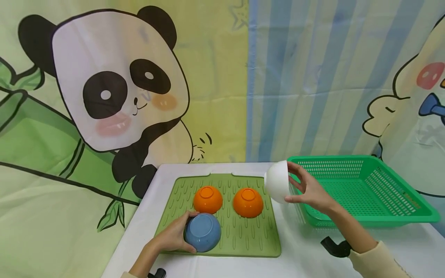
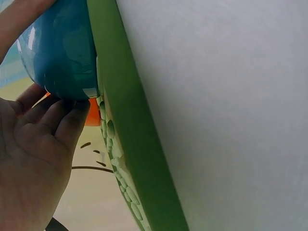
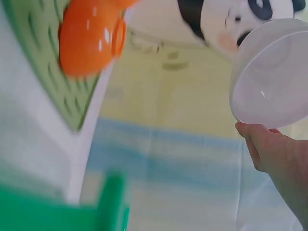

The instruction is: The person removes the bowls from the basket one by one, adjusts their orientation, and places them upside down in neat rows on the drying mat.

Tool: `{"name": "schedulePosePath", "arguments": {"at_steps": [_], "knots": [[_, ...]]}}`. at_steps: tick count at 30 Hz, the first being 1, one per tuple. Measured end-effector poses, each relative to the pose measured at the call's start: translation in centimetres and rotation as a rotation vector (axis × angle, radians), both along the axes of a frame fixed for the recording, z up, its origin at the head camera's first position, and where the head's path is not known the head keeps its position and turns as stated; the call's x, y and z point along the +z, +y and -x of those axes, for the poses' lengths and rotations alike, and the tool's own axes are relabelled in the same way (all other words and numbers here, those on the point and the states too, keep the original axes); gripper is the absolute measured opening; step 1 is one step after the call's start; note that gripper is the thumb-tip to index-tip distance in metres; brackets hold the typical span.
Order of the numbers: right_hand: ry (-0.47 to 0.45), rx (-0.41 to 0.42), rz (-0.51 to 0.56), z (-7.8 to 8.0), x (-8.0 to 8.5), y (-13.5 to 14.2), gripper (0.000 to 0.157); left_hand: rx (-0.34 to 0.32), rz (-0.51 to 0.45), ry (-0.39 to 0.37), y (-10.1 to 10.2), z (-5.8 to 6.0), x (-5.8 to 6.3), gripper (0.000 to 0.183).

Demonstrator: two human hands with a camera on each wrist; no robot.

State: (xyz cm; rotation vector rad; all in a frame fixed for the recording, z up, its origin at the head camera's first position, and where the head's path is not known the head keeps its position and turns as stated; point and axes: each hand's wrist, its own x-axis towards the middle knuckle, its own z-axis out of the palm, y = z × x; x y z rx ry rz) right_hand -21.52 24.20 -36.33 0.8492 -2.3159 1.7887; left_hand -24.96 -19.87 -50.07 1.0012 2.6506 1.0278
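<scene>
My left hand [image 1: 178, 233] grips a blue bowl [image 1: 203, 232], which stands upside down at the front edge of a green drying mat [image 1: 243, 235]. In the left wrist view, the fingers reach the rim of the blue bowl [image 2: 62, 53] down at the mat. My right hand [image 1: 311, 189] holds a white bowl [image 1: 278, 182] by its rim in the air, turned on its side, between the mat and a green basket. The right wrist view shows the inside of the white bowl [image 3: 272, 79]. Two orange bowls [image 1: 208, 199] rest upside down behind the blue one, side by side on the mat.
The green plastic basket [image 1: 368, 220] stands on the right of the white table [image 1: 295, 255], its visible inside a bare slotted floor. A curtain [image 1: 215, 77] printed with a panda and stripes hangs close behind the table.
</scene>
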Motion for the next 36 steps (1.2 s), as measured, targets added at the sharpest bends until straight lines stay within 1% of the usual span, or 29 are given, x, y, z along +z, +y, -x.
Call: {"name": "schedulePosePath", "arguments": {"at_steps": [6, 8, 12, 16, 17, 19, 22, 23, 24, 25, 26, 27, 28, 30, 32, 34, 36], "knots": [[0.045, 0.116, 0.03, -1.8, -1.2, -2.7, 0.094, 0.011, 0.006, -0.01, 0.1, -0.2, 0.0, 0.111], [0.027, 0.156, 0.061, -2.3, -1.7, -3.3, 0.094, 0.01, 0.013, -0.011, 0.1, -0.3, -0.1, 0.111], [-0.005, 0.21, 0.108, -3.2, -2.6, -4.3, 0.094, 0.003, 0.029, 0.002, 0.2, -0.5, 0.0, 0.111], [-0.015, 0.235, 0.121, -3.7, -3.3, -5.1, 0.094, -0.002, 0.054, 0.006, 0.2, -0.6, 0.4, 0.112], [-0.014, 0.235, 0.118, -3.8, -3.4, -5.2, 0.095, 0.003, 0.068, 0.005, 0.2, -0.7, 0.7, 0.112], [-0.014, 0.239, 0.114, -4.0, -3.6, -5.5, 0.095, 0.031, 0.11, 0.027, 0.2, -1.1, 1.4, 0.109], [-0.015, 0.251, 0.115, -4.3, -3.6, -5.8, 0.095, 0.085, 0.151, 0.097, 0.6, -1.9, 3.0, 0.094], [-0.015, 0.255, 0.119, -4.3, -3.6, -5.9, 0.096, 0.1, 0.14, 0.111, 1.0, -2.2, 3.7, 0.086], [-0.018, 0.26, 0.124, -4.4, -3.6, -6.0, 0.095, 0.105, 0.106, 0.118, 1.4, -2.5, 4.4, 0.077], [-0.016, 0.267, 0.13, -4.4, -3.6, -6.1, 0.095, 0.098, 0.045, 0.095, 2.0, -3.0, 5.1, 0.068], [-0.014, 0.272, 0.135, -4.4, -3.6, -6.2, 0.095, 0.079, -0.034, 0.049, 2.7, -3.4, 5.7, 0.06], [-0.012, 0.274, 0.14, -4.5, -3.6, -6.3, 0.095, 0.053, -0.122, -0.015, 3.5, -3.9, 6.2, 0.051], [-0.009, 0.277, 0.145, -4.5, -3.6, -6.4, 0.095, 0.018, -0.221, -0.109, 4.3, -4.4, 6.6, 0.045], [0.003, 0.29, 0.157, -4.5, -3.6, -6.6, 0.095, -0.066, -0.424, -0.345, 6.2, -5.3, 7.1, 0.04], [0.019, 0.297, 0.164, -4.5, -3.7, -6.9, 0.095, -0.135, -0.582, -0.595, 7.9, -6.1, 7.1, 0.042], [0.043, 0.295, 0.165, -4.5, -3.7, -7.2, 0.095, -0.188, -0.695, -0.816, 9.4, -6.7, 7.0, 0.049], [0.061, 0.294, 0.177, -4.5, -3.8, -7.5, 0.094, -0.235, -0.776, -0.986, 10.7, -7.0, 6.7, 0.059]]}}
